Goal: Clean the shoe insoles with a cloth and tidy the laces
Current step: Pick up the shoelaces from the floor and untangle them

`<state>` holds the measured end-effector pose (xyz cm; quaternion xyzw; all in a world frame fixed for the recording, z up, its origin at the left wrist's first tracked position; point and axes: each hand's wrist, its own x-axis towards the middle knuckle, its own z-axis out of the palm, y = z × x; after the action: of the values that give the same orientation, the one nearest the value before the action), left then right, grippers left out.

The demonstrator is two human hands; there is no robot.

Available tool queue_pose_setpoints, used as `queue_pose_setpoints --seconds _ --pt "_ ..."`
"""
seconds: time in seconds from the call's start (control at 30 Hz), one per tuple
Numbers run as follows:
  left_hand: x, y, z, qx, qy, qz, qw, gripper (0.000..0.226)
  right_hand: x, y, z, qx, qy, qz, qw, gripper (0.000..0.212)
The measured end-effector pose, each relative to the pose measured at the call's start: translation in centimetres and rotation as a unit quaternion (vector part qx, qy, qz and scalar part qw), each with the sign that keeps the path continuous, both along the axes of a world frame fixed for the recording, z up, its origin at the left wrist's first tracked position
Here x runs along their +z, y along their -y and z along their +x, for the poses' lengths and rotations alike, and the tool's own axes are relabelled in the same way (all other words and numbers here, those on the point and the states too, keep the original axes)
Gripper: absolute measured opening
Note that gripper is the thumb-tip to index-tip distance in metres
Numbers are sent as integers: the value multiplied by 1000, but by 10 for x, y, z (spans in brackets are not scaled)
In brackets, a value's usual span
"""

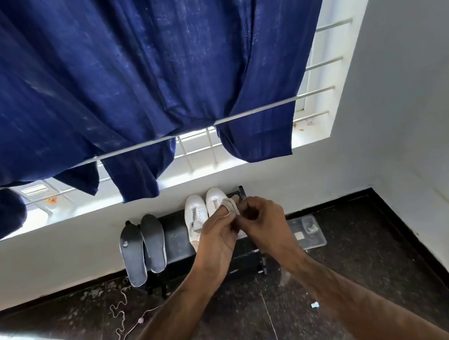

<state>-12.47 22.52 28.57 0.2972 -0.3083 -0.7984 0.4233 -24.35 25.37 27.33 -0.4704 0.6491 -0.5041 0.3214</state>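
Two white shoes (194, 212) stand side by side on a low black rack (176, 242) against the wall. Two grey insoles (154, 242) lie on the rack's left end. My left hand (218, 238) and my right hand (264, 222) meet over the right shoe. Both pinch a small pale cloth (230, 205), which is wrapped round a fingertip of my left hand. The right shoe's rear half is hidden behind my hands.
A loose white lace (120, 315) curls on the dark speckled floor, left of the rack. A clear plastic tray (308, 230) sits on the floor to the right. Blue curtains (115, 84) hang over a barred window. White walls meet at the right.
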Motion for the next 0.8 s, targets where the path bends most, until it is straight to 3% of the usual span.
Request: queue_pose_setpoints --seconds 0.07,0.3,0.6,0.8 --pt "-6 -3 -16 -19 25 -4 999 36 -10 -3 -18 5 -5 24 1000 3" --pt "-28 -17 -74 -45 102 -1 994 29 -34 -20 -71 4 -73 33 997 16" --pt "-31 -2 -96 -211 158 -21 964 37 -72 6 -143 -42 13 169 985 9" --pt "-71 57 -98 -78 343 -87 932 21 -92 31 -184 -42 154 226 961 18"
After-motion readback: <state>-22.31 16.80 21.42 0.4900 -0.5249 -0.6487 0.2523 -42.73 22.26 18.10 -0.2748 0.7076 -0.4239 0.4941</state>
